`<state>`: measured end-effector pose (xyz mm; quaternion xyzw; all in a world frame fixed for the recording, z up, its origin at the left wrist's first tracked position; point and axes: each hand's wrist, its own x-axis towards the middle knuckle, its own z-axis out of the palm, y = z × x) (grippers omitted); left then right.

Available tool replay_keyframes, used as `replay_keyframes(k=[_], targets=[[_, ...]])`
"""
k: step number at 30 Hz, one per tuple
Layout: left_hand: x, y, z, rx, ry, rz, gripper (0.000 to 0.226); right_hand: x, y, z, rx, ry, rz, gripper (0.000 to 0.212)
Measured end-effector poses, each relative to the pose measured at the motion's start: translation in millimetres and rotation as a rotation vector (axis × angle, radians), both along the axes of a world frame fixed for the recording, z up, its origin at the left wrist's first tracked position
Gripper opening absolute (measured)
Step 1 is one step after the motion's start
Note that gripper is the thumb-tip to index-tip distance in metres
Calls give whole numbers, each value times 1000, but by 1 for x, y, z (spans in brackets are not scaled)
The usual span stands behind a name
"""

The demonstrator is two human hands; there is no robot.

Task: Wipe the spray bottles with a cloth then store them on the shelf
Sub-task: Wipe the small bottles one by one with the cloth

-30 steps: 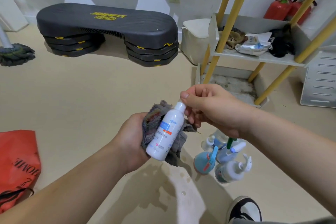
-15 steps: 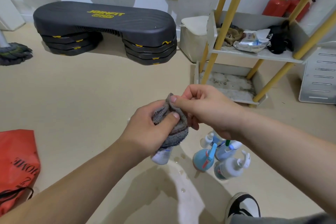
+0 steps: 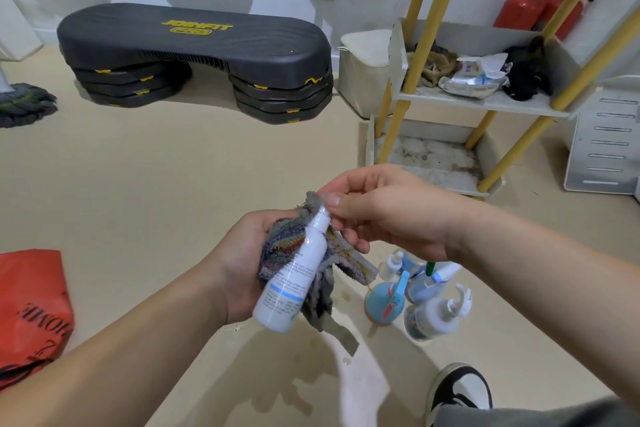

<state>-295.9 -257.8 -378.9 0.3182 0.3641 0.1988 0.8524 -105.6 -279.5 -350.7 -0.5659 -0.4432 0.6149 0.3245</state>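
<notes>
Above wet floor, left hand (image 3: 242,263) cupping cloth (image 3: 294,253) around white spray bottle (image 3: 294,274); right hand (image 3: 384,211) pinching its cap. Shelf (image 3: 485,102) holding rags, wipes pack; bottom tray lying bare. Other bottles (image 3: 422,302) standing beside shoe (image 3: 460,388).

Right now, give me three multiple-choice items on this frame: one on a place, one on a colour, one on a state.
1. Where do the other bottles stand?
A. on the floor
B. on the shelf
C. on the step platform

2. What colour is the bottle in hand?
A. red
B. white
C. black

3. How is the cloth held?
A. draped on the shelf
B. lying on the floor
C. in the left hand, behind the bottle

Answers: 1 A, they cluster on the floor near the shoe. 2 B, white body. 3 C, while the right hand pinches the bottle's top.
</notes>
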Motion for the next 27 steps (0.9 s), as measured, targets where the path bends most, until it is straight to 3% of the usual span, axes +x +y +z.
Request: replay_keyframes(k=[5,7,10,14,18,21,24,27], targets=[[4,1,-12,471,236,6,24,-1,1,-3,41,-137,-88,19],[5,-1,-14,551,282,-8,21,-1,1,-5,4,-142,-103,23],[4,-3,-13,541,287,-5,23,0,2,-4,-78,-90,-70,23],[6,-5,-11,560,326,-35,32,0,3,-6,-48,-198,-53,28],[10,-10,-18,294,300,-63,52,8,3,-5,80,-335,-235,33],[8,-16,-29,122,349,-42,42,16,-6,-7,157,-492,-271,26],[10,-15,-31,166,445,61,18,17,-16,-19,182,-671,-200,13],[20,-9,-21,225,439,185,17,26,-23,-29,168,-769,-222,12]])
